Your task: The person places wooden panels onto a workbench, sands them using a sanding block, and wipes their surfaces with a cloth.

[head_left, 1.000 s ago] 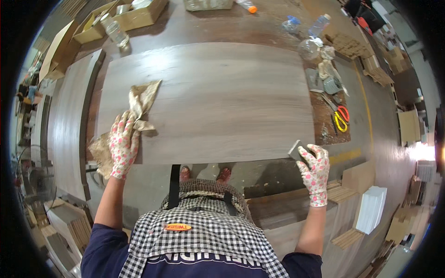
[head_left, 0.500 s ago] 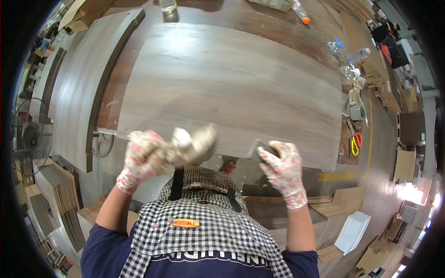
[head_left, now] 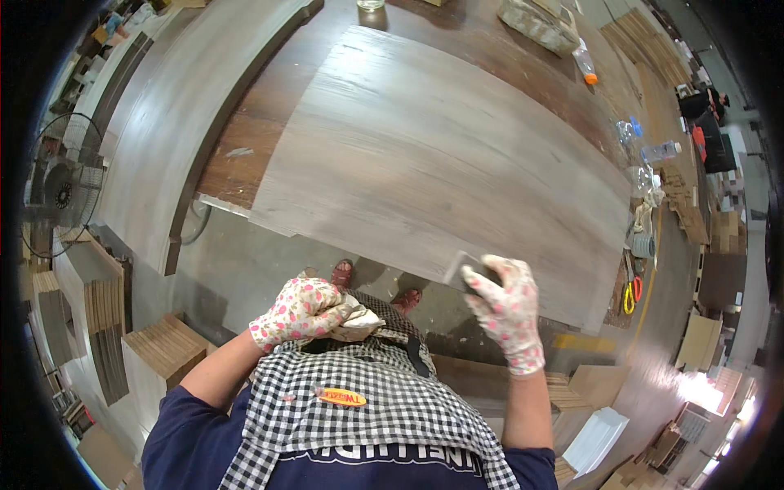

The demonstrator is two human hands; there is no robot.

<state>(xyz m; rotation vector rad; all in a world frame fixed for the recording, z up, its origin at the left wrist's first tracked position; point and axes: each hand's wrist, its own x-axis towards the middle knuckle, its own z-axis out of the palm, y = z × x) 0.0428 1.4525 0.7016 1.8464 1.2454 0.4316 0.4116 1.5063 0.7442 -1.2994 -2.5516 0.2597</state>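
Observation:
A wide grey-brown wood-grain panel (head_left: 433, 155) lies flat on the brown worktable in front of me. My left hand (head_left: 304, 312), in a floral glove, is closed on a crumpled whitish rag (head_left: 357, 320) close to my checked apron, off the panel's near edge. At the panel's near edge on the right, my right hand (head_left: 508, 306), gloved the same way, grips a small flat grey scraper-like piece (head_left: 462, 269) between thumb and fingers. Its exact kind cannot be made out.
Another long panel (head_left: 188, 122) stands on the left, with a fan (head_left: 64, 192) beyond it. Scissors (head_left: 631, 292), a tape roll (head_left: 643, 245) and plastic bottles (head_left: 661, 151) line the table's right edge. A stone-like block (head_left: 539, 26) sits at the far side. Board stacks (head_left: 167, 347) stand on the floor.
My left hand has brought the rag down and toward my apron, away from the panel's edge. My right hand keeps the grey piece near the panel's edge. The whole view has turned slightly.

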